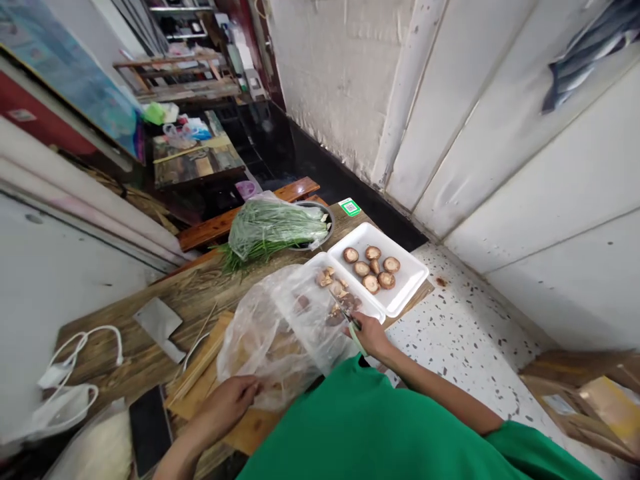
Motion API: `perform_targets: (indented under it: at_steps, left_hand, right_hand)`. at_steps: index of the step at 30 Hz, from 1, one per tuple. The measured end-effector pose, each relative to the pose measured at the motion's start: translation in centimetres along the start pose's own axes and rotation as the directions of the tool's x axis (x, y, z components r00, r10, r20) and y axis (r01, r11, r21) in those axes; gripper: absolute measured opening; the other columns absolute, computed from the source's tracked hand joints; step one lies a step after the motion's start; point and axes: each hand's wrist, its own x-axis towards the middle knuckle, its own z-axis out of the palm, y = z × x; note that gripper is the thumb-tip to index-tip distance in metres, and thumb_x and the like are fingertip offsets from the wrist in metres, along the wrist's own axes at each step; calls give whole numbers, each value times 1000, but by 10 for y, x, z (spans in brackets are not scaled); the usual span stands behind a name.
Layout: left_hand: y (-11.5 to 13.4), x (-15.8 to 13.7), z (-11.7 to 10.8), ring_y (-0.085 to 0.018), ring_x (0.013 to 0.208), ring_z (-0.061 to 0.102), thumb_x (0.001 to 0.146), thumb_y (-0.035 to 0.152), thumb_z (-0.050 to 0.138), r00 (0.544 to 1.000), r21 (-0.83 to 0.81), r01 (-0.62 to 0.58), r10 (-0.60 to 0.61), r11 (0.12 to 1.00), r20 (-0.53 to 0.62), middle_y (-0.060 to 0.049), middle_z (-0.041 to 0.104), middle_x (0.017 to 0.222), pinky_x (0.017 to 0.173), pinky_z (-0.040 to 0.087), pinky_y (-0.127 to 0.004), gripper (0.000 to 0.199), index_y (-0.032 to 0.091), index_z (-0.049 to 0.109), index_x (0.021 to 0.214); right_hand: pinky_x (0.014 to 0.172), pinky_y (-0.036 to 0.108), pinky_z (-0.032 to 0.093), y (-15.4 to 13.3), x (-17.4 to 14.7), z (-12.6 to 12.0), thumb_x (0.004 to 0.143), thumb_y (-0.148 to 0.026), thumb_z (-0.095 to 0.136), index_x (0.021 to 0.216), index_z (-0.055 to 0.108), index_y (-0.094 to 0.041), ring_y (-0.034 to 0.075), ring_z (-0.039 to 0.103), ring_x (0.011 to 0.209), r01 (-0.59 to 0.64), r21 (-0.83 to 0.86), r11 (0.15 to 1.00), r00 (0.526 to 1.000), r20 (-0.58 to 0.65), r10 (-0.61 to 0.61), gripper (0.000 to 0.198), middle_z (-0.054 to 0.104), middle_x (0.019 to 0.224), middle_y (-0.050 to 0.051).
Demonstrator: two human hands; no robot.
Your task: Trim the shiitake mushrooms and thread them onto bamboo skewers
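Note:
My right hand [371,335] is closed around a pair of scissors [356,327] with a pale green handle, its blades pointing over the near white tray [376,312]. Shiitake mushrooms [336,287] lie in that tray, partly behind a clear plastic bag [265,313]. The fingers of my left hand [225,403] are pinched at the bag's near edge. Beyond, a second white tray [415,283] holds several shiitake mushrooms [371,283], their stem sides mostly facing up.
Bagged green chives [275,227] rest on a metal bowl [327,233] at the table's far side. A cleaver blade [159,325], a white cable [117,333], a wooden board [220,353] and a black phone [149,430] lie leftward. A cardboard box [565,380] stands at right.

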Motion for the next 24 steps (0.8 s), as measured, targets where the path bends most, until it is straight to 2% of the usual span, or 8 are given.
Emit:
perform_targets:
  at_steps: [5, 7, 11, 14, 16, 18, 21, 24]
  left_hand:
    - [-31, 2, 29, -26, 107, 55, 77, 35, 44, 976, 67, -29, 43, 997, -215, -10, 63, 113, 94, 37, -37, 40, 20, 64, 108]
    - [-23, 3, 38, -24, 104, 57, 78, 27, 40, 975, 107, -58, 79, 993, -207, -10, 65, 109, 92, 39, -35, 37, 20, 64, 106]
    - [11, -1, 44, -25, 84, 60, 78, 21, 36, 976, 297, -24, 87, 955, -202, -12, 66, 83, 75, 43, -36, 29, 18, 65, 80]
    - [28, 1, 44, -22, 82, 58, 77, 16, 36, 913, 295, -184, 274, 938, -303, -10, 63, 82, 74, 43, -33, 24, 17, 60, 76]
    - [30, 12, 44, -20, 90, 57, 77, 11, 33, 842, 235, -310, 381, 921, -382, -10, 64, 91, 81, 42, -32, 28, 17, 60, 82]
    - [28, 33, 42, -20, 99, 55, 76, 7, 32, 805, 219, -345, 408, 913, -431, -11, 63, 102, 89, 41, -34, 34, 16, 60, 92]
    - [32, 73, 36, -23, 102, 55, 73, 4, 35, 843, 241, -320, 392, 916, -368, -14, 62, 107, 91, 40, -37, 42, 13, 59, 106]
    - [53, 116, 27, -24, 101, 56, 71, 2, 42, 874, 198, -399, 437, 895, -212, -13, 63, 105, 90, 40, -36, 39, 14, 62, 102]
  right_hand:
    - [69, 24, 42, -44, 7, 16, 79, -37, 55, 100, 61, -21, 20, 63, 83, 183, -141, 973, 983, 58, -177, 27, 68, 90, 6]
    - [70, 27, 43, -66, 16, 28, 79, -42, 55, 102, 60, -20, 22, 63, 84, 234, -232, 944, 971, 110, -213, 32, 68, 90, 9]
    - [71, 34, 44, -101, 35, 57, 72, -38, 62, 106, 58, -16, 28, 63, 86, 229, -316, 921, 968, 169, -183, 40, 68, 91, 14]
    - [72, 32, 44, -108, 44, 65, 71, -25, 60, 103, 60, -15, 26, 63, 86, 214, -268, 939, 971, 161, -175, 33, 68, 91, 14]
    - [71, 28, 44, -103, 47, 56, 72, -21, 57, 104, 61, -17, 22, 63, 84, 203, -216, 955, 976, 128, -178, 32, 69, 90, 10]
    - [69, 25, 44, -94, 50, 37, 72, -21, 56, 105, 60, -18, 19, 63, 80, 186, -157, 970, 981, 83, -175, 34, 68, 89, 7]
    - [60, 22, 43, -80, 58, -1, 69, -22, 57, 101, 62, -17, 15, 61, 68, 179, -84, 980, 984, 38, -177, 32, 67, 79, 2]
    - [48, 19, 39, -70, 65, -33, 66, -19, 56, 94, 63, -16, 11, 54, 50, 191, 118, 974, 980, 25, -195, 29, 61, 62, -3]
